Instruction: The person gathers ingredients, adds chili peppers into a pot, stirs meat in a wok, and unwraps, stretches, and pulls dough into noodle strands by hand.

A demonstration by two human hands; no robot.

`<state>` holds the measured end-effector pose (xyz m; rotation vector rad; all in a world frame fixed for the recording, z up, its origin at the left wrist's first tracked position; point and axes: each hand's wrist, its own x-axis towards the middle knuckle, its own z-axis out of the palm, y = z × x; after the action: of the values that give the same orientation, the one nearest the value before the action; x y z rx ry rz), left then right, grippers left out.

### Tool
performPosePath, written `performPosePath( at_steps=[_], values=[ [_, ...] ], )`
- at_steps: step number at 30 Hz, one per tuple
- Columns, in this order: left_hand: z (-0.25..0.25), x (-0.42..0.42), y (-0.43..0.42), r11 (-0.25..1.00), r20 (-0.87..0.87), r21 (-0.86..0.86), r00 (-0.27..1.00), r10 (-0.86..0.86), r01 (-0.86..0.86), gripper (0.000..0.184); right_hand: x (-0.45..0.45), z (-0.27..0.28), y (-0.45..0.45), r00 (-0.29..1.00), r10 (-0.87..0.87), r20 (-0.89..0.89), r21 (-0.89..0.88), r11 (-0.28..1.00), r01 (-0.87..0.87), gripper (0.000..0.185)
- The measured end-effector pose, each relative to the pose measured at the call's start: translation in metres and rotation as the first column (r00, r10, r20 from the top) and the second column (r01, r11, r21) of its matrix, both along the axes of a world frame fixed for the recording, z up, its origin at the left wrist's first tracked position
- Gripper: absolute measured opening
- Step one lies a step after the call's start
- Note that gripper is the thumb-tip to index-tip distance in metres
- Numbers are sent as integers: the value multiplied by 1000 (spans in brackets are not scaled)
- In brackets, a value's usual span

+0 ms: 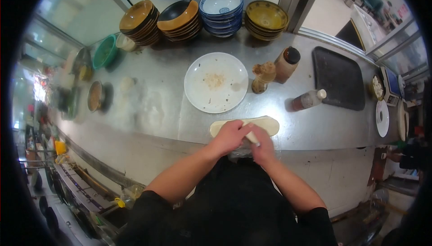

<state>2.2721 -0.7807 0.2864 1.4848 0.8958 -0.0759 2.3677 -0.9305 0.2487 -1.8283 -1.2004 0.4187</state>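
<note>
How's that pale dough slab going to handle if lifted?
Probably floppy: the dough slab looks soft, smooth and thin for its length. Lifted by one end, it would likely sag or stretch. Unlikely to roll, since it lies flat along the metal counter.

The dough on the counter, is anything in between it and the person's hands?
Nothing visible is: the left hand and right hand are right at the dough. The white plate lies beyond it, not between.
</note>
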Motion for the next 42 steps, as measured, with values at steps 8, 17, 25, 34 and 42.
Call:
performPosePath(
  at_steps=[8, 17, 25, 34, 42],
  values=[
    [77, 38, -46, 799, 653, 564, 704, -278, -208, 34, 39, 126, -19, 982, -157, -101, 475, 860, 187, 26],
    [120, 9, -77, 600, 891, 411, 442, -105, -686, 37, -9, 178, -3, 995, -85, 44, 625, 780, 39, 38],
    [136, -81, -75, 623, 834, 472, 544, -88, -623, 36, -84, 189, -9, 985, -170, -7, 562, 814, 145, 31],
    [154, -156, -61, 658, 896, 406, 416, -152, -634, 23, -162, 207, -20, 964, -265, 12, 555, 804, 214, 29],
    [144, -188, -67, 685, 915, 360, 384, -126, -633, 26, -187, 205, -40, 935, -354, 32, 616, 744, 261, 24]
  ],
)
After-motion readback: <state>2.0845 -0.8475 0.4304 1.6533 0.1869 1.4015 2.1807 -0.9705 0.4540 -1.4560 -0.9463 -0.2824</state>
